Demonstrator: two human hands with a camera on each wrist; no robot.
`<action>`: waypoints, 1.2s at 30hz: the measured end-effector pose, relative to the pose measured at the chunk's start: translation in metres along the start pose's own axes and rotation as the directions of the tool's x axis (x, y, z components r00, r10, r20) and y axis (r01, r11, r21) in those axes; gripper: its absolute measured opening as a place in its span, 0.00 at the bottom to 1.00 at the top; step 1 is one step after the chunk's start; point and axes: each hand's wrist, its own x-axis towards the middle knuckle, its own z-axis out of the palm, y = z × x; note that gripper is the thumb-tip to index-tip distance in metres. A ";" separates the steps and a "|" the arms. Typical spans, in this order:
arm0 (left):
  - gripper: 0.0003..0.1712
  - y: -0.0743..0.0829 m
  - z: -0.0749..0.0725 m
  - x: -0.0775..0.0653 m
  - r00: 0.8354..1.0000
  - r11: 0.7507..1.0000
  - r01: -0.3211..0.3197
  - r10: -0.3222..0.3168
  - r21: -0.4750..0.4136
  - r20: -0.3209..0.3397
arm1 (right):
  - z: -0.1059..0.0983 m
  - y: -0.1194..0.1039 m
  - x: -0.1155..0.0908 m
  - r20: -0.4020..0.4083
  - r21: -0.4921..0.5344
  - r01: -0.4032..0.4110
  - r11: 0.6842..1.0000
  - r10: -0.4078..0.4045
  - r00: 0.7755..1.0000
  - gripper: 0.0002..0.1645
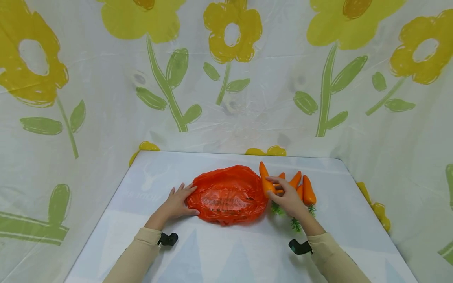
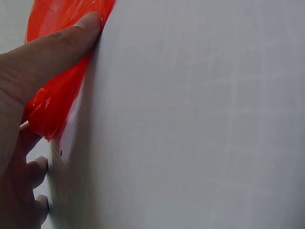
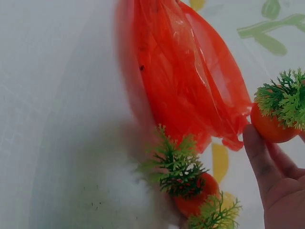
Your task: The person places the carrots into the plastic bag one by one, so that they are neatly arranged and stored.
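A crumpled red plastic bag (image 1: 226,194) lies on the white table, its mouth toward the far side and dark print on its front. Spread across the bag's left side is my left hand (image 1: 178,202), fingers fairly straight; in the left wrist view the thumb (image 2: 71,45) lies along the red plastic. My right hand (image 1: 289,199) pinches an orange toy carrot (image 1: 264,177) between thumb and fingers, tip pointing up and away, beside the bag's right edge. Green leaves (image 3: 288,102) top that carrot in the right wrist view.
Several more carrots (image 1: 309,191) with leafy green tops lie right of the bag, partly behind my right hand. The table (image 1: 162,255) ends at a far edge, where a flowered white cloth (image 1: 262,118) hangs and continues along both sides.
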 end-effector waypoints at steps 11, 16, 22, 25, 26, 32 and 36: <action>0.58 -0.001 0.001 0.002 1.000 1.000 0.001 -0.001 0.024 -0.006 | 0.010 -0.006 0.001 0.029 0.039 0.029 0.999 -0.030 0.999 0.30; 0.58 -0.002 0.001 0.002 1.000 1.000 -0.005 0.006 0.029 -0.010 | 0.014 -0.008 0.001 0.035 0.048 0.044 0.998 -0.046 0.998 0.30; 0.58 -0.001 0.001 0.002 1.000 0.999 -0.002 0.003 0.033 -0.013 | 0.020 -0.011 0.003 0.038 0.055 0.060 0.997 -0.063 0.997 0.30; 0.58 -0.001 0.001 0.002 1.000 1.000 0.001 -0.001 0.030 -0.015 | 0.023 -0.014 0.003 0.046 0.043 0.050 0.998 -0.052 0.998 0.30; 0.58 0.000 0.001 0.002 1.000 1.000 0.003 -0.002 0.028 -0.014 | 0.025 -0.014 0.003 0.049 0.041 0.040 0.998 -0.042 0.998 0.30; 0.58 0.000 0.003 0.003 1.000 1.000 0.005 -0.005 0.018 -0.010 | 0.033 -0.013 0.004 0.076 0.037 -0.014 0.999 0.011 0.997 0.30; 0.59 0.000 0.003 0.003 1.000 1.000 0.001 -0.001 0.023 -0.010 | 0.038 -0.013 0.005 0.071 0.041 -0.009 0.999 0.006 0.997 0.29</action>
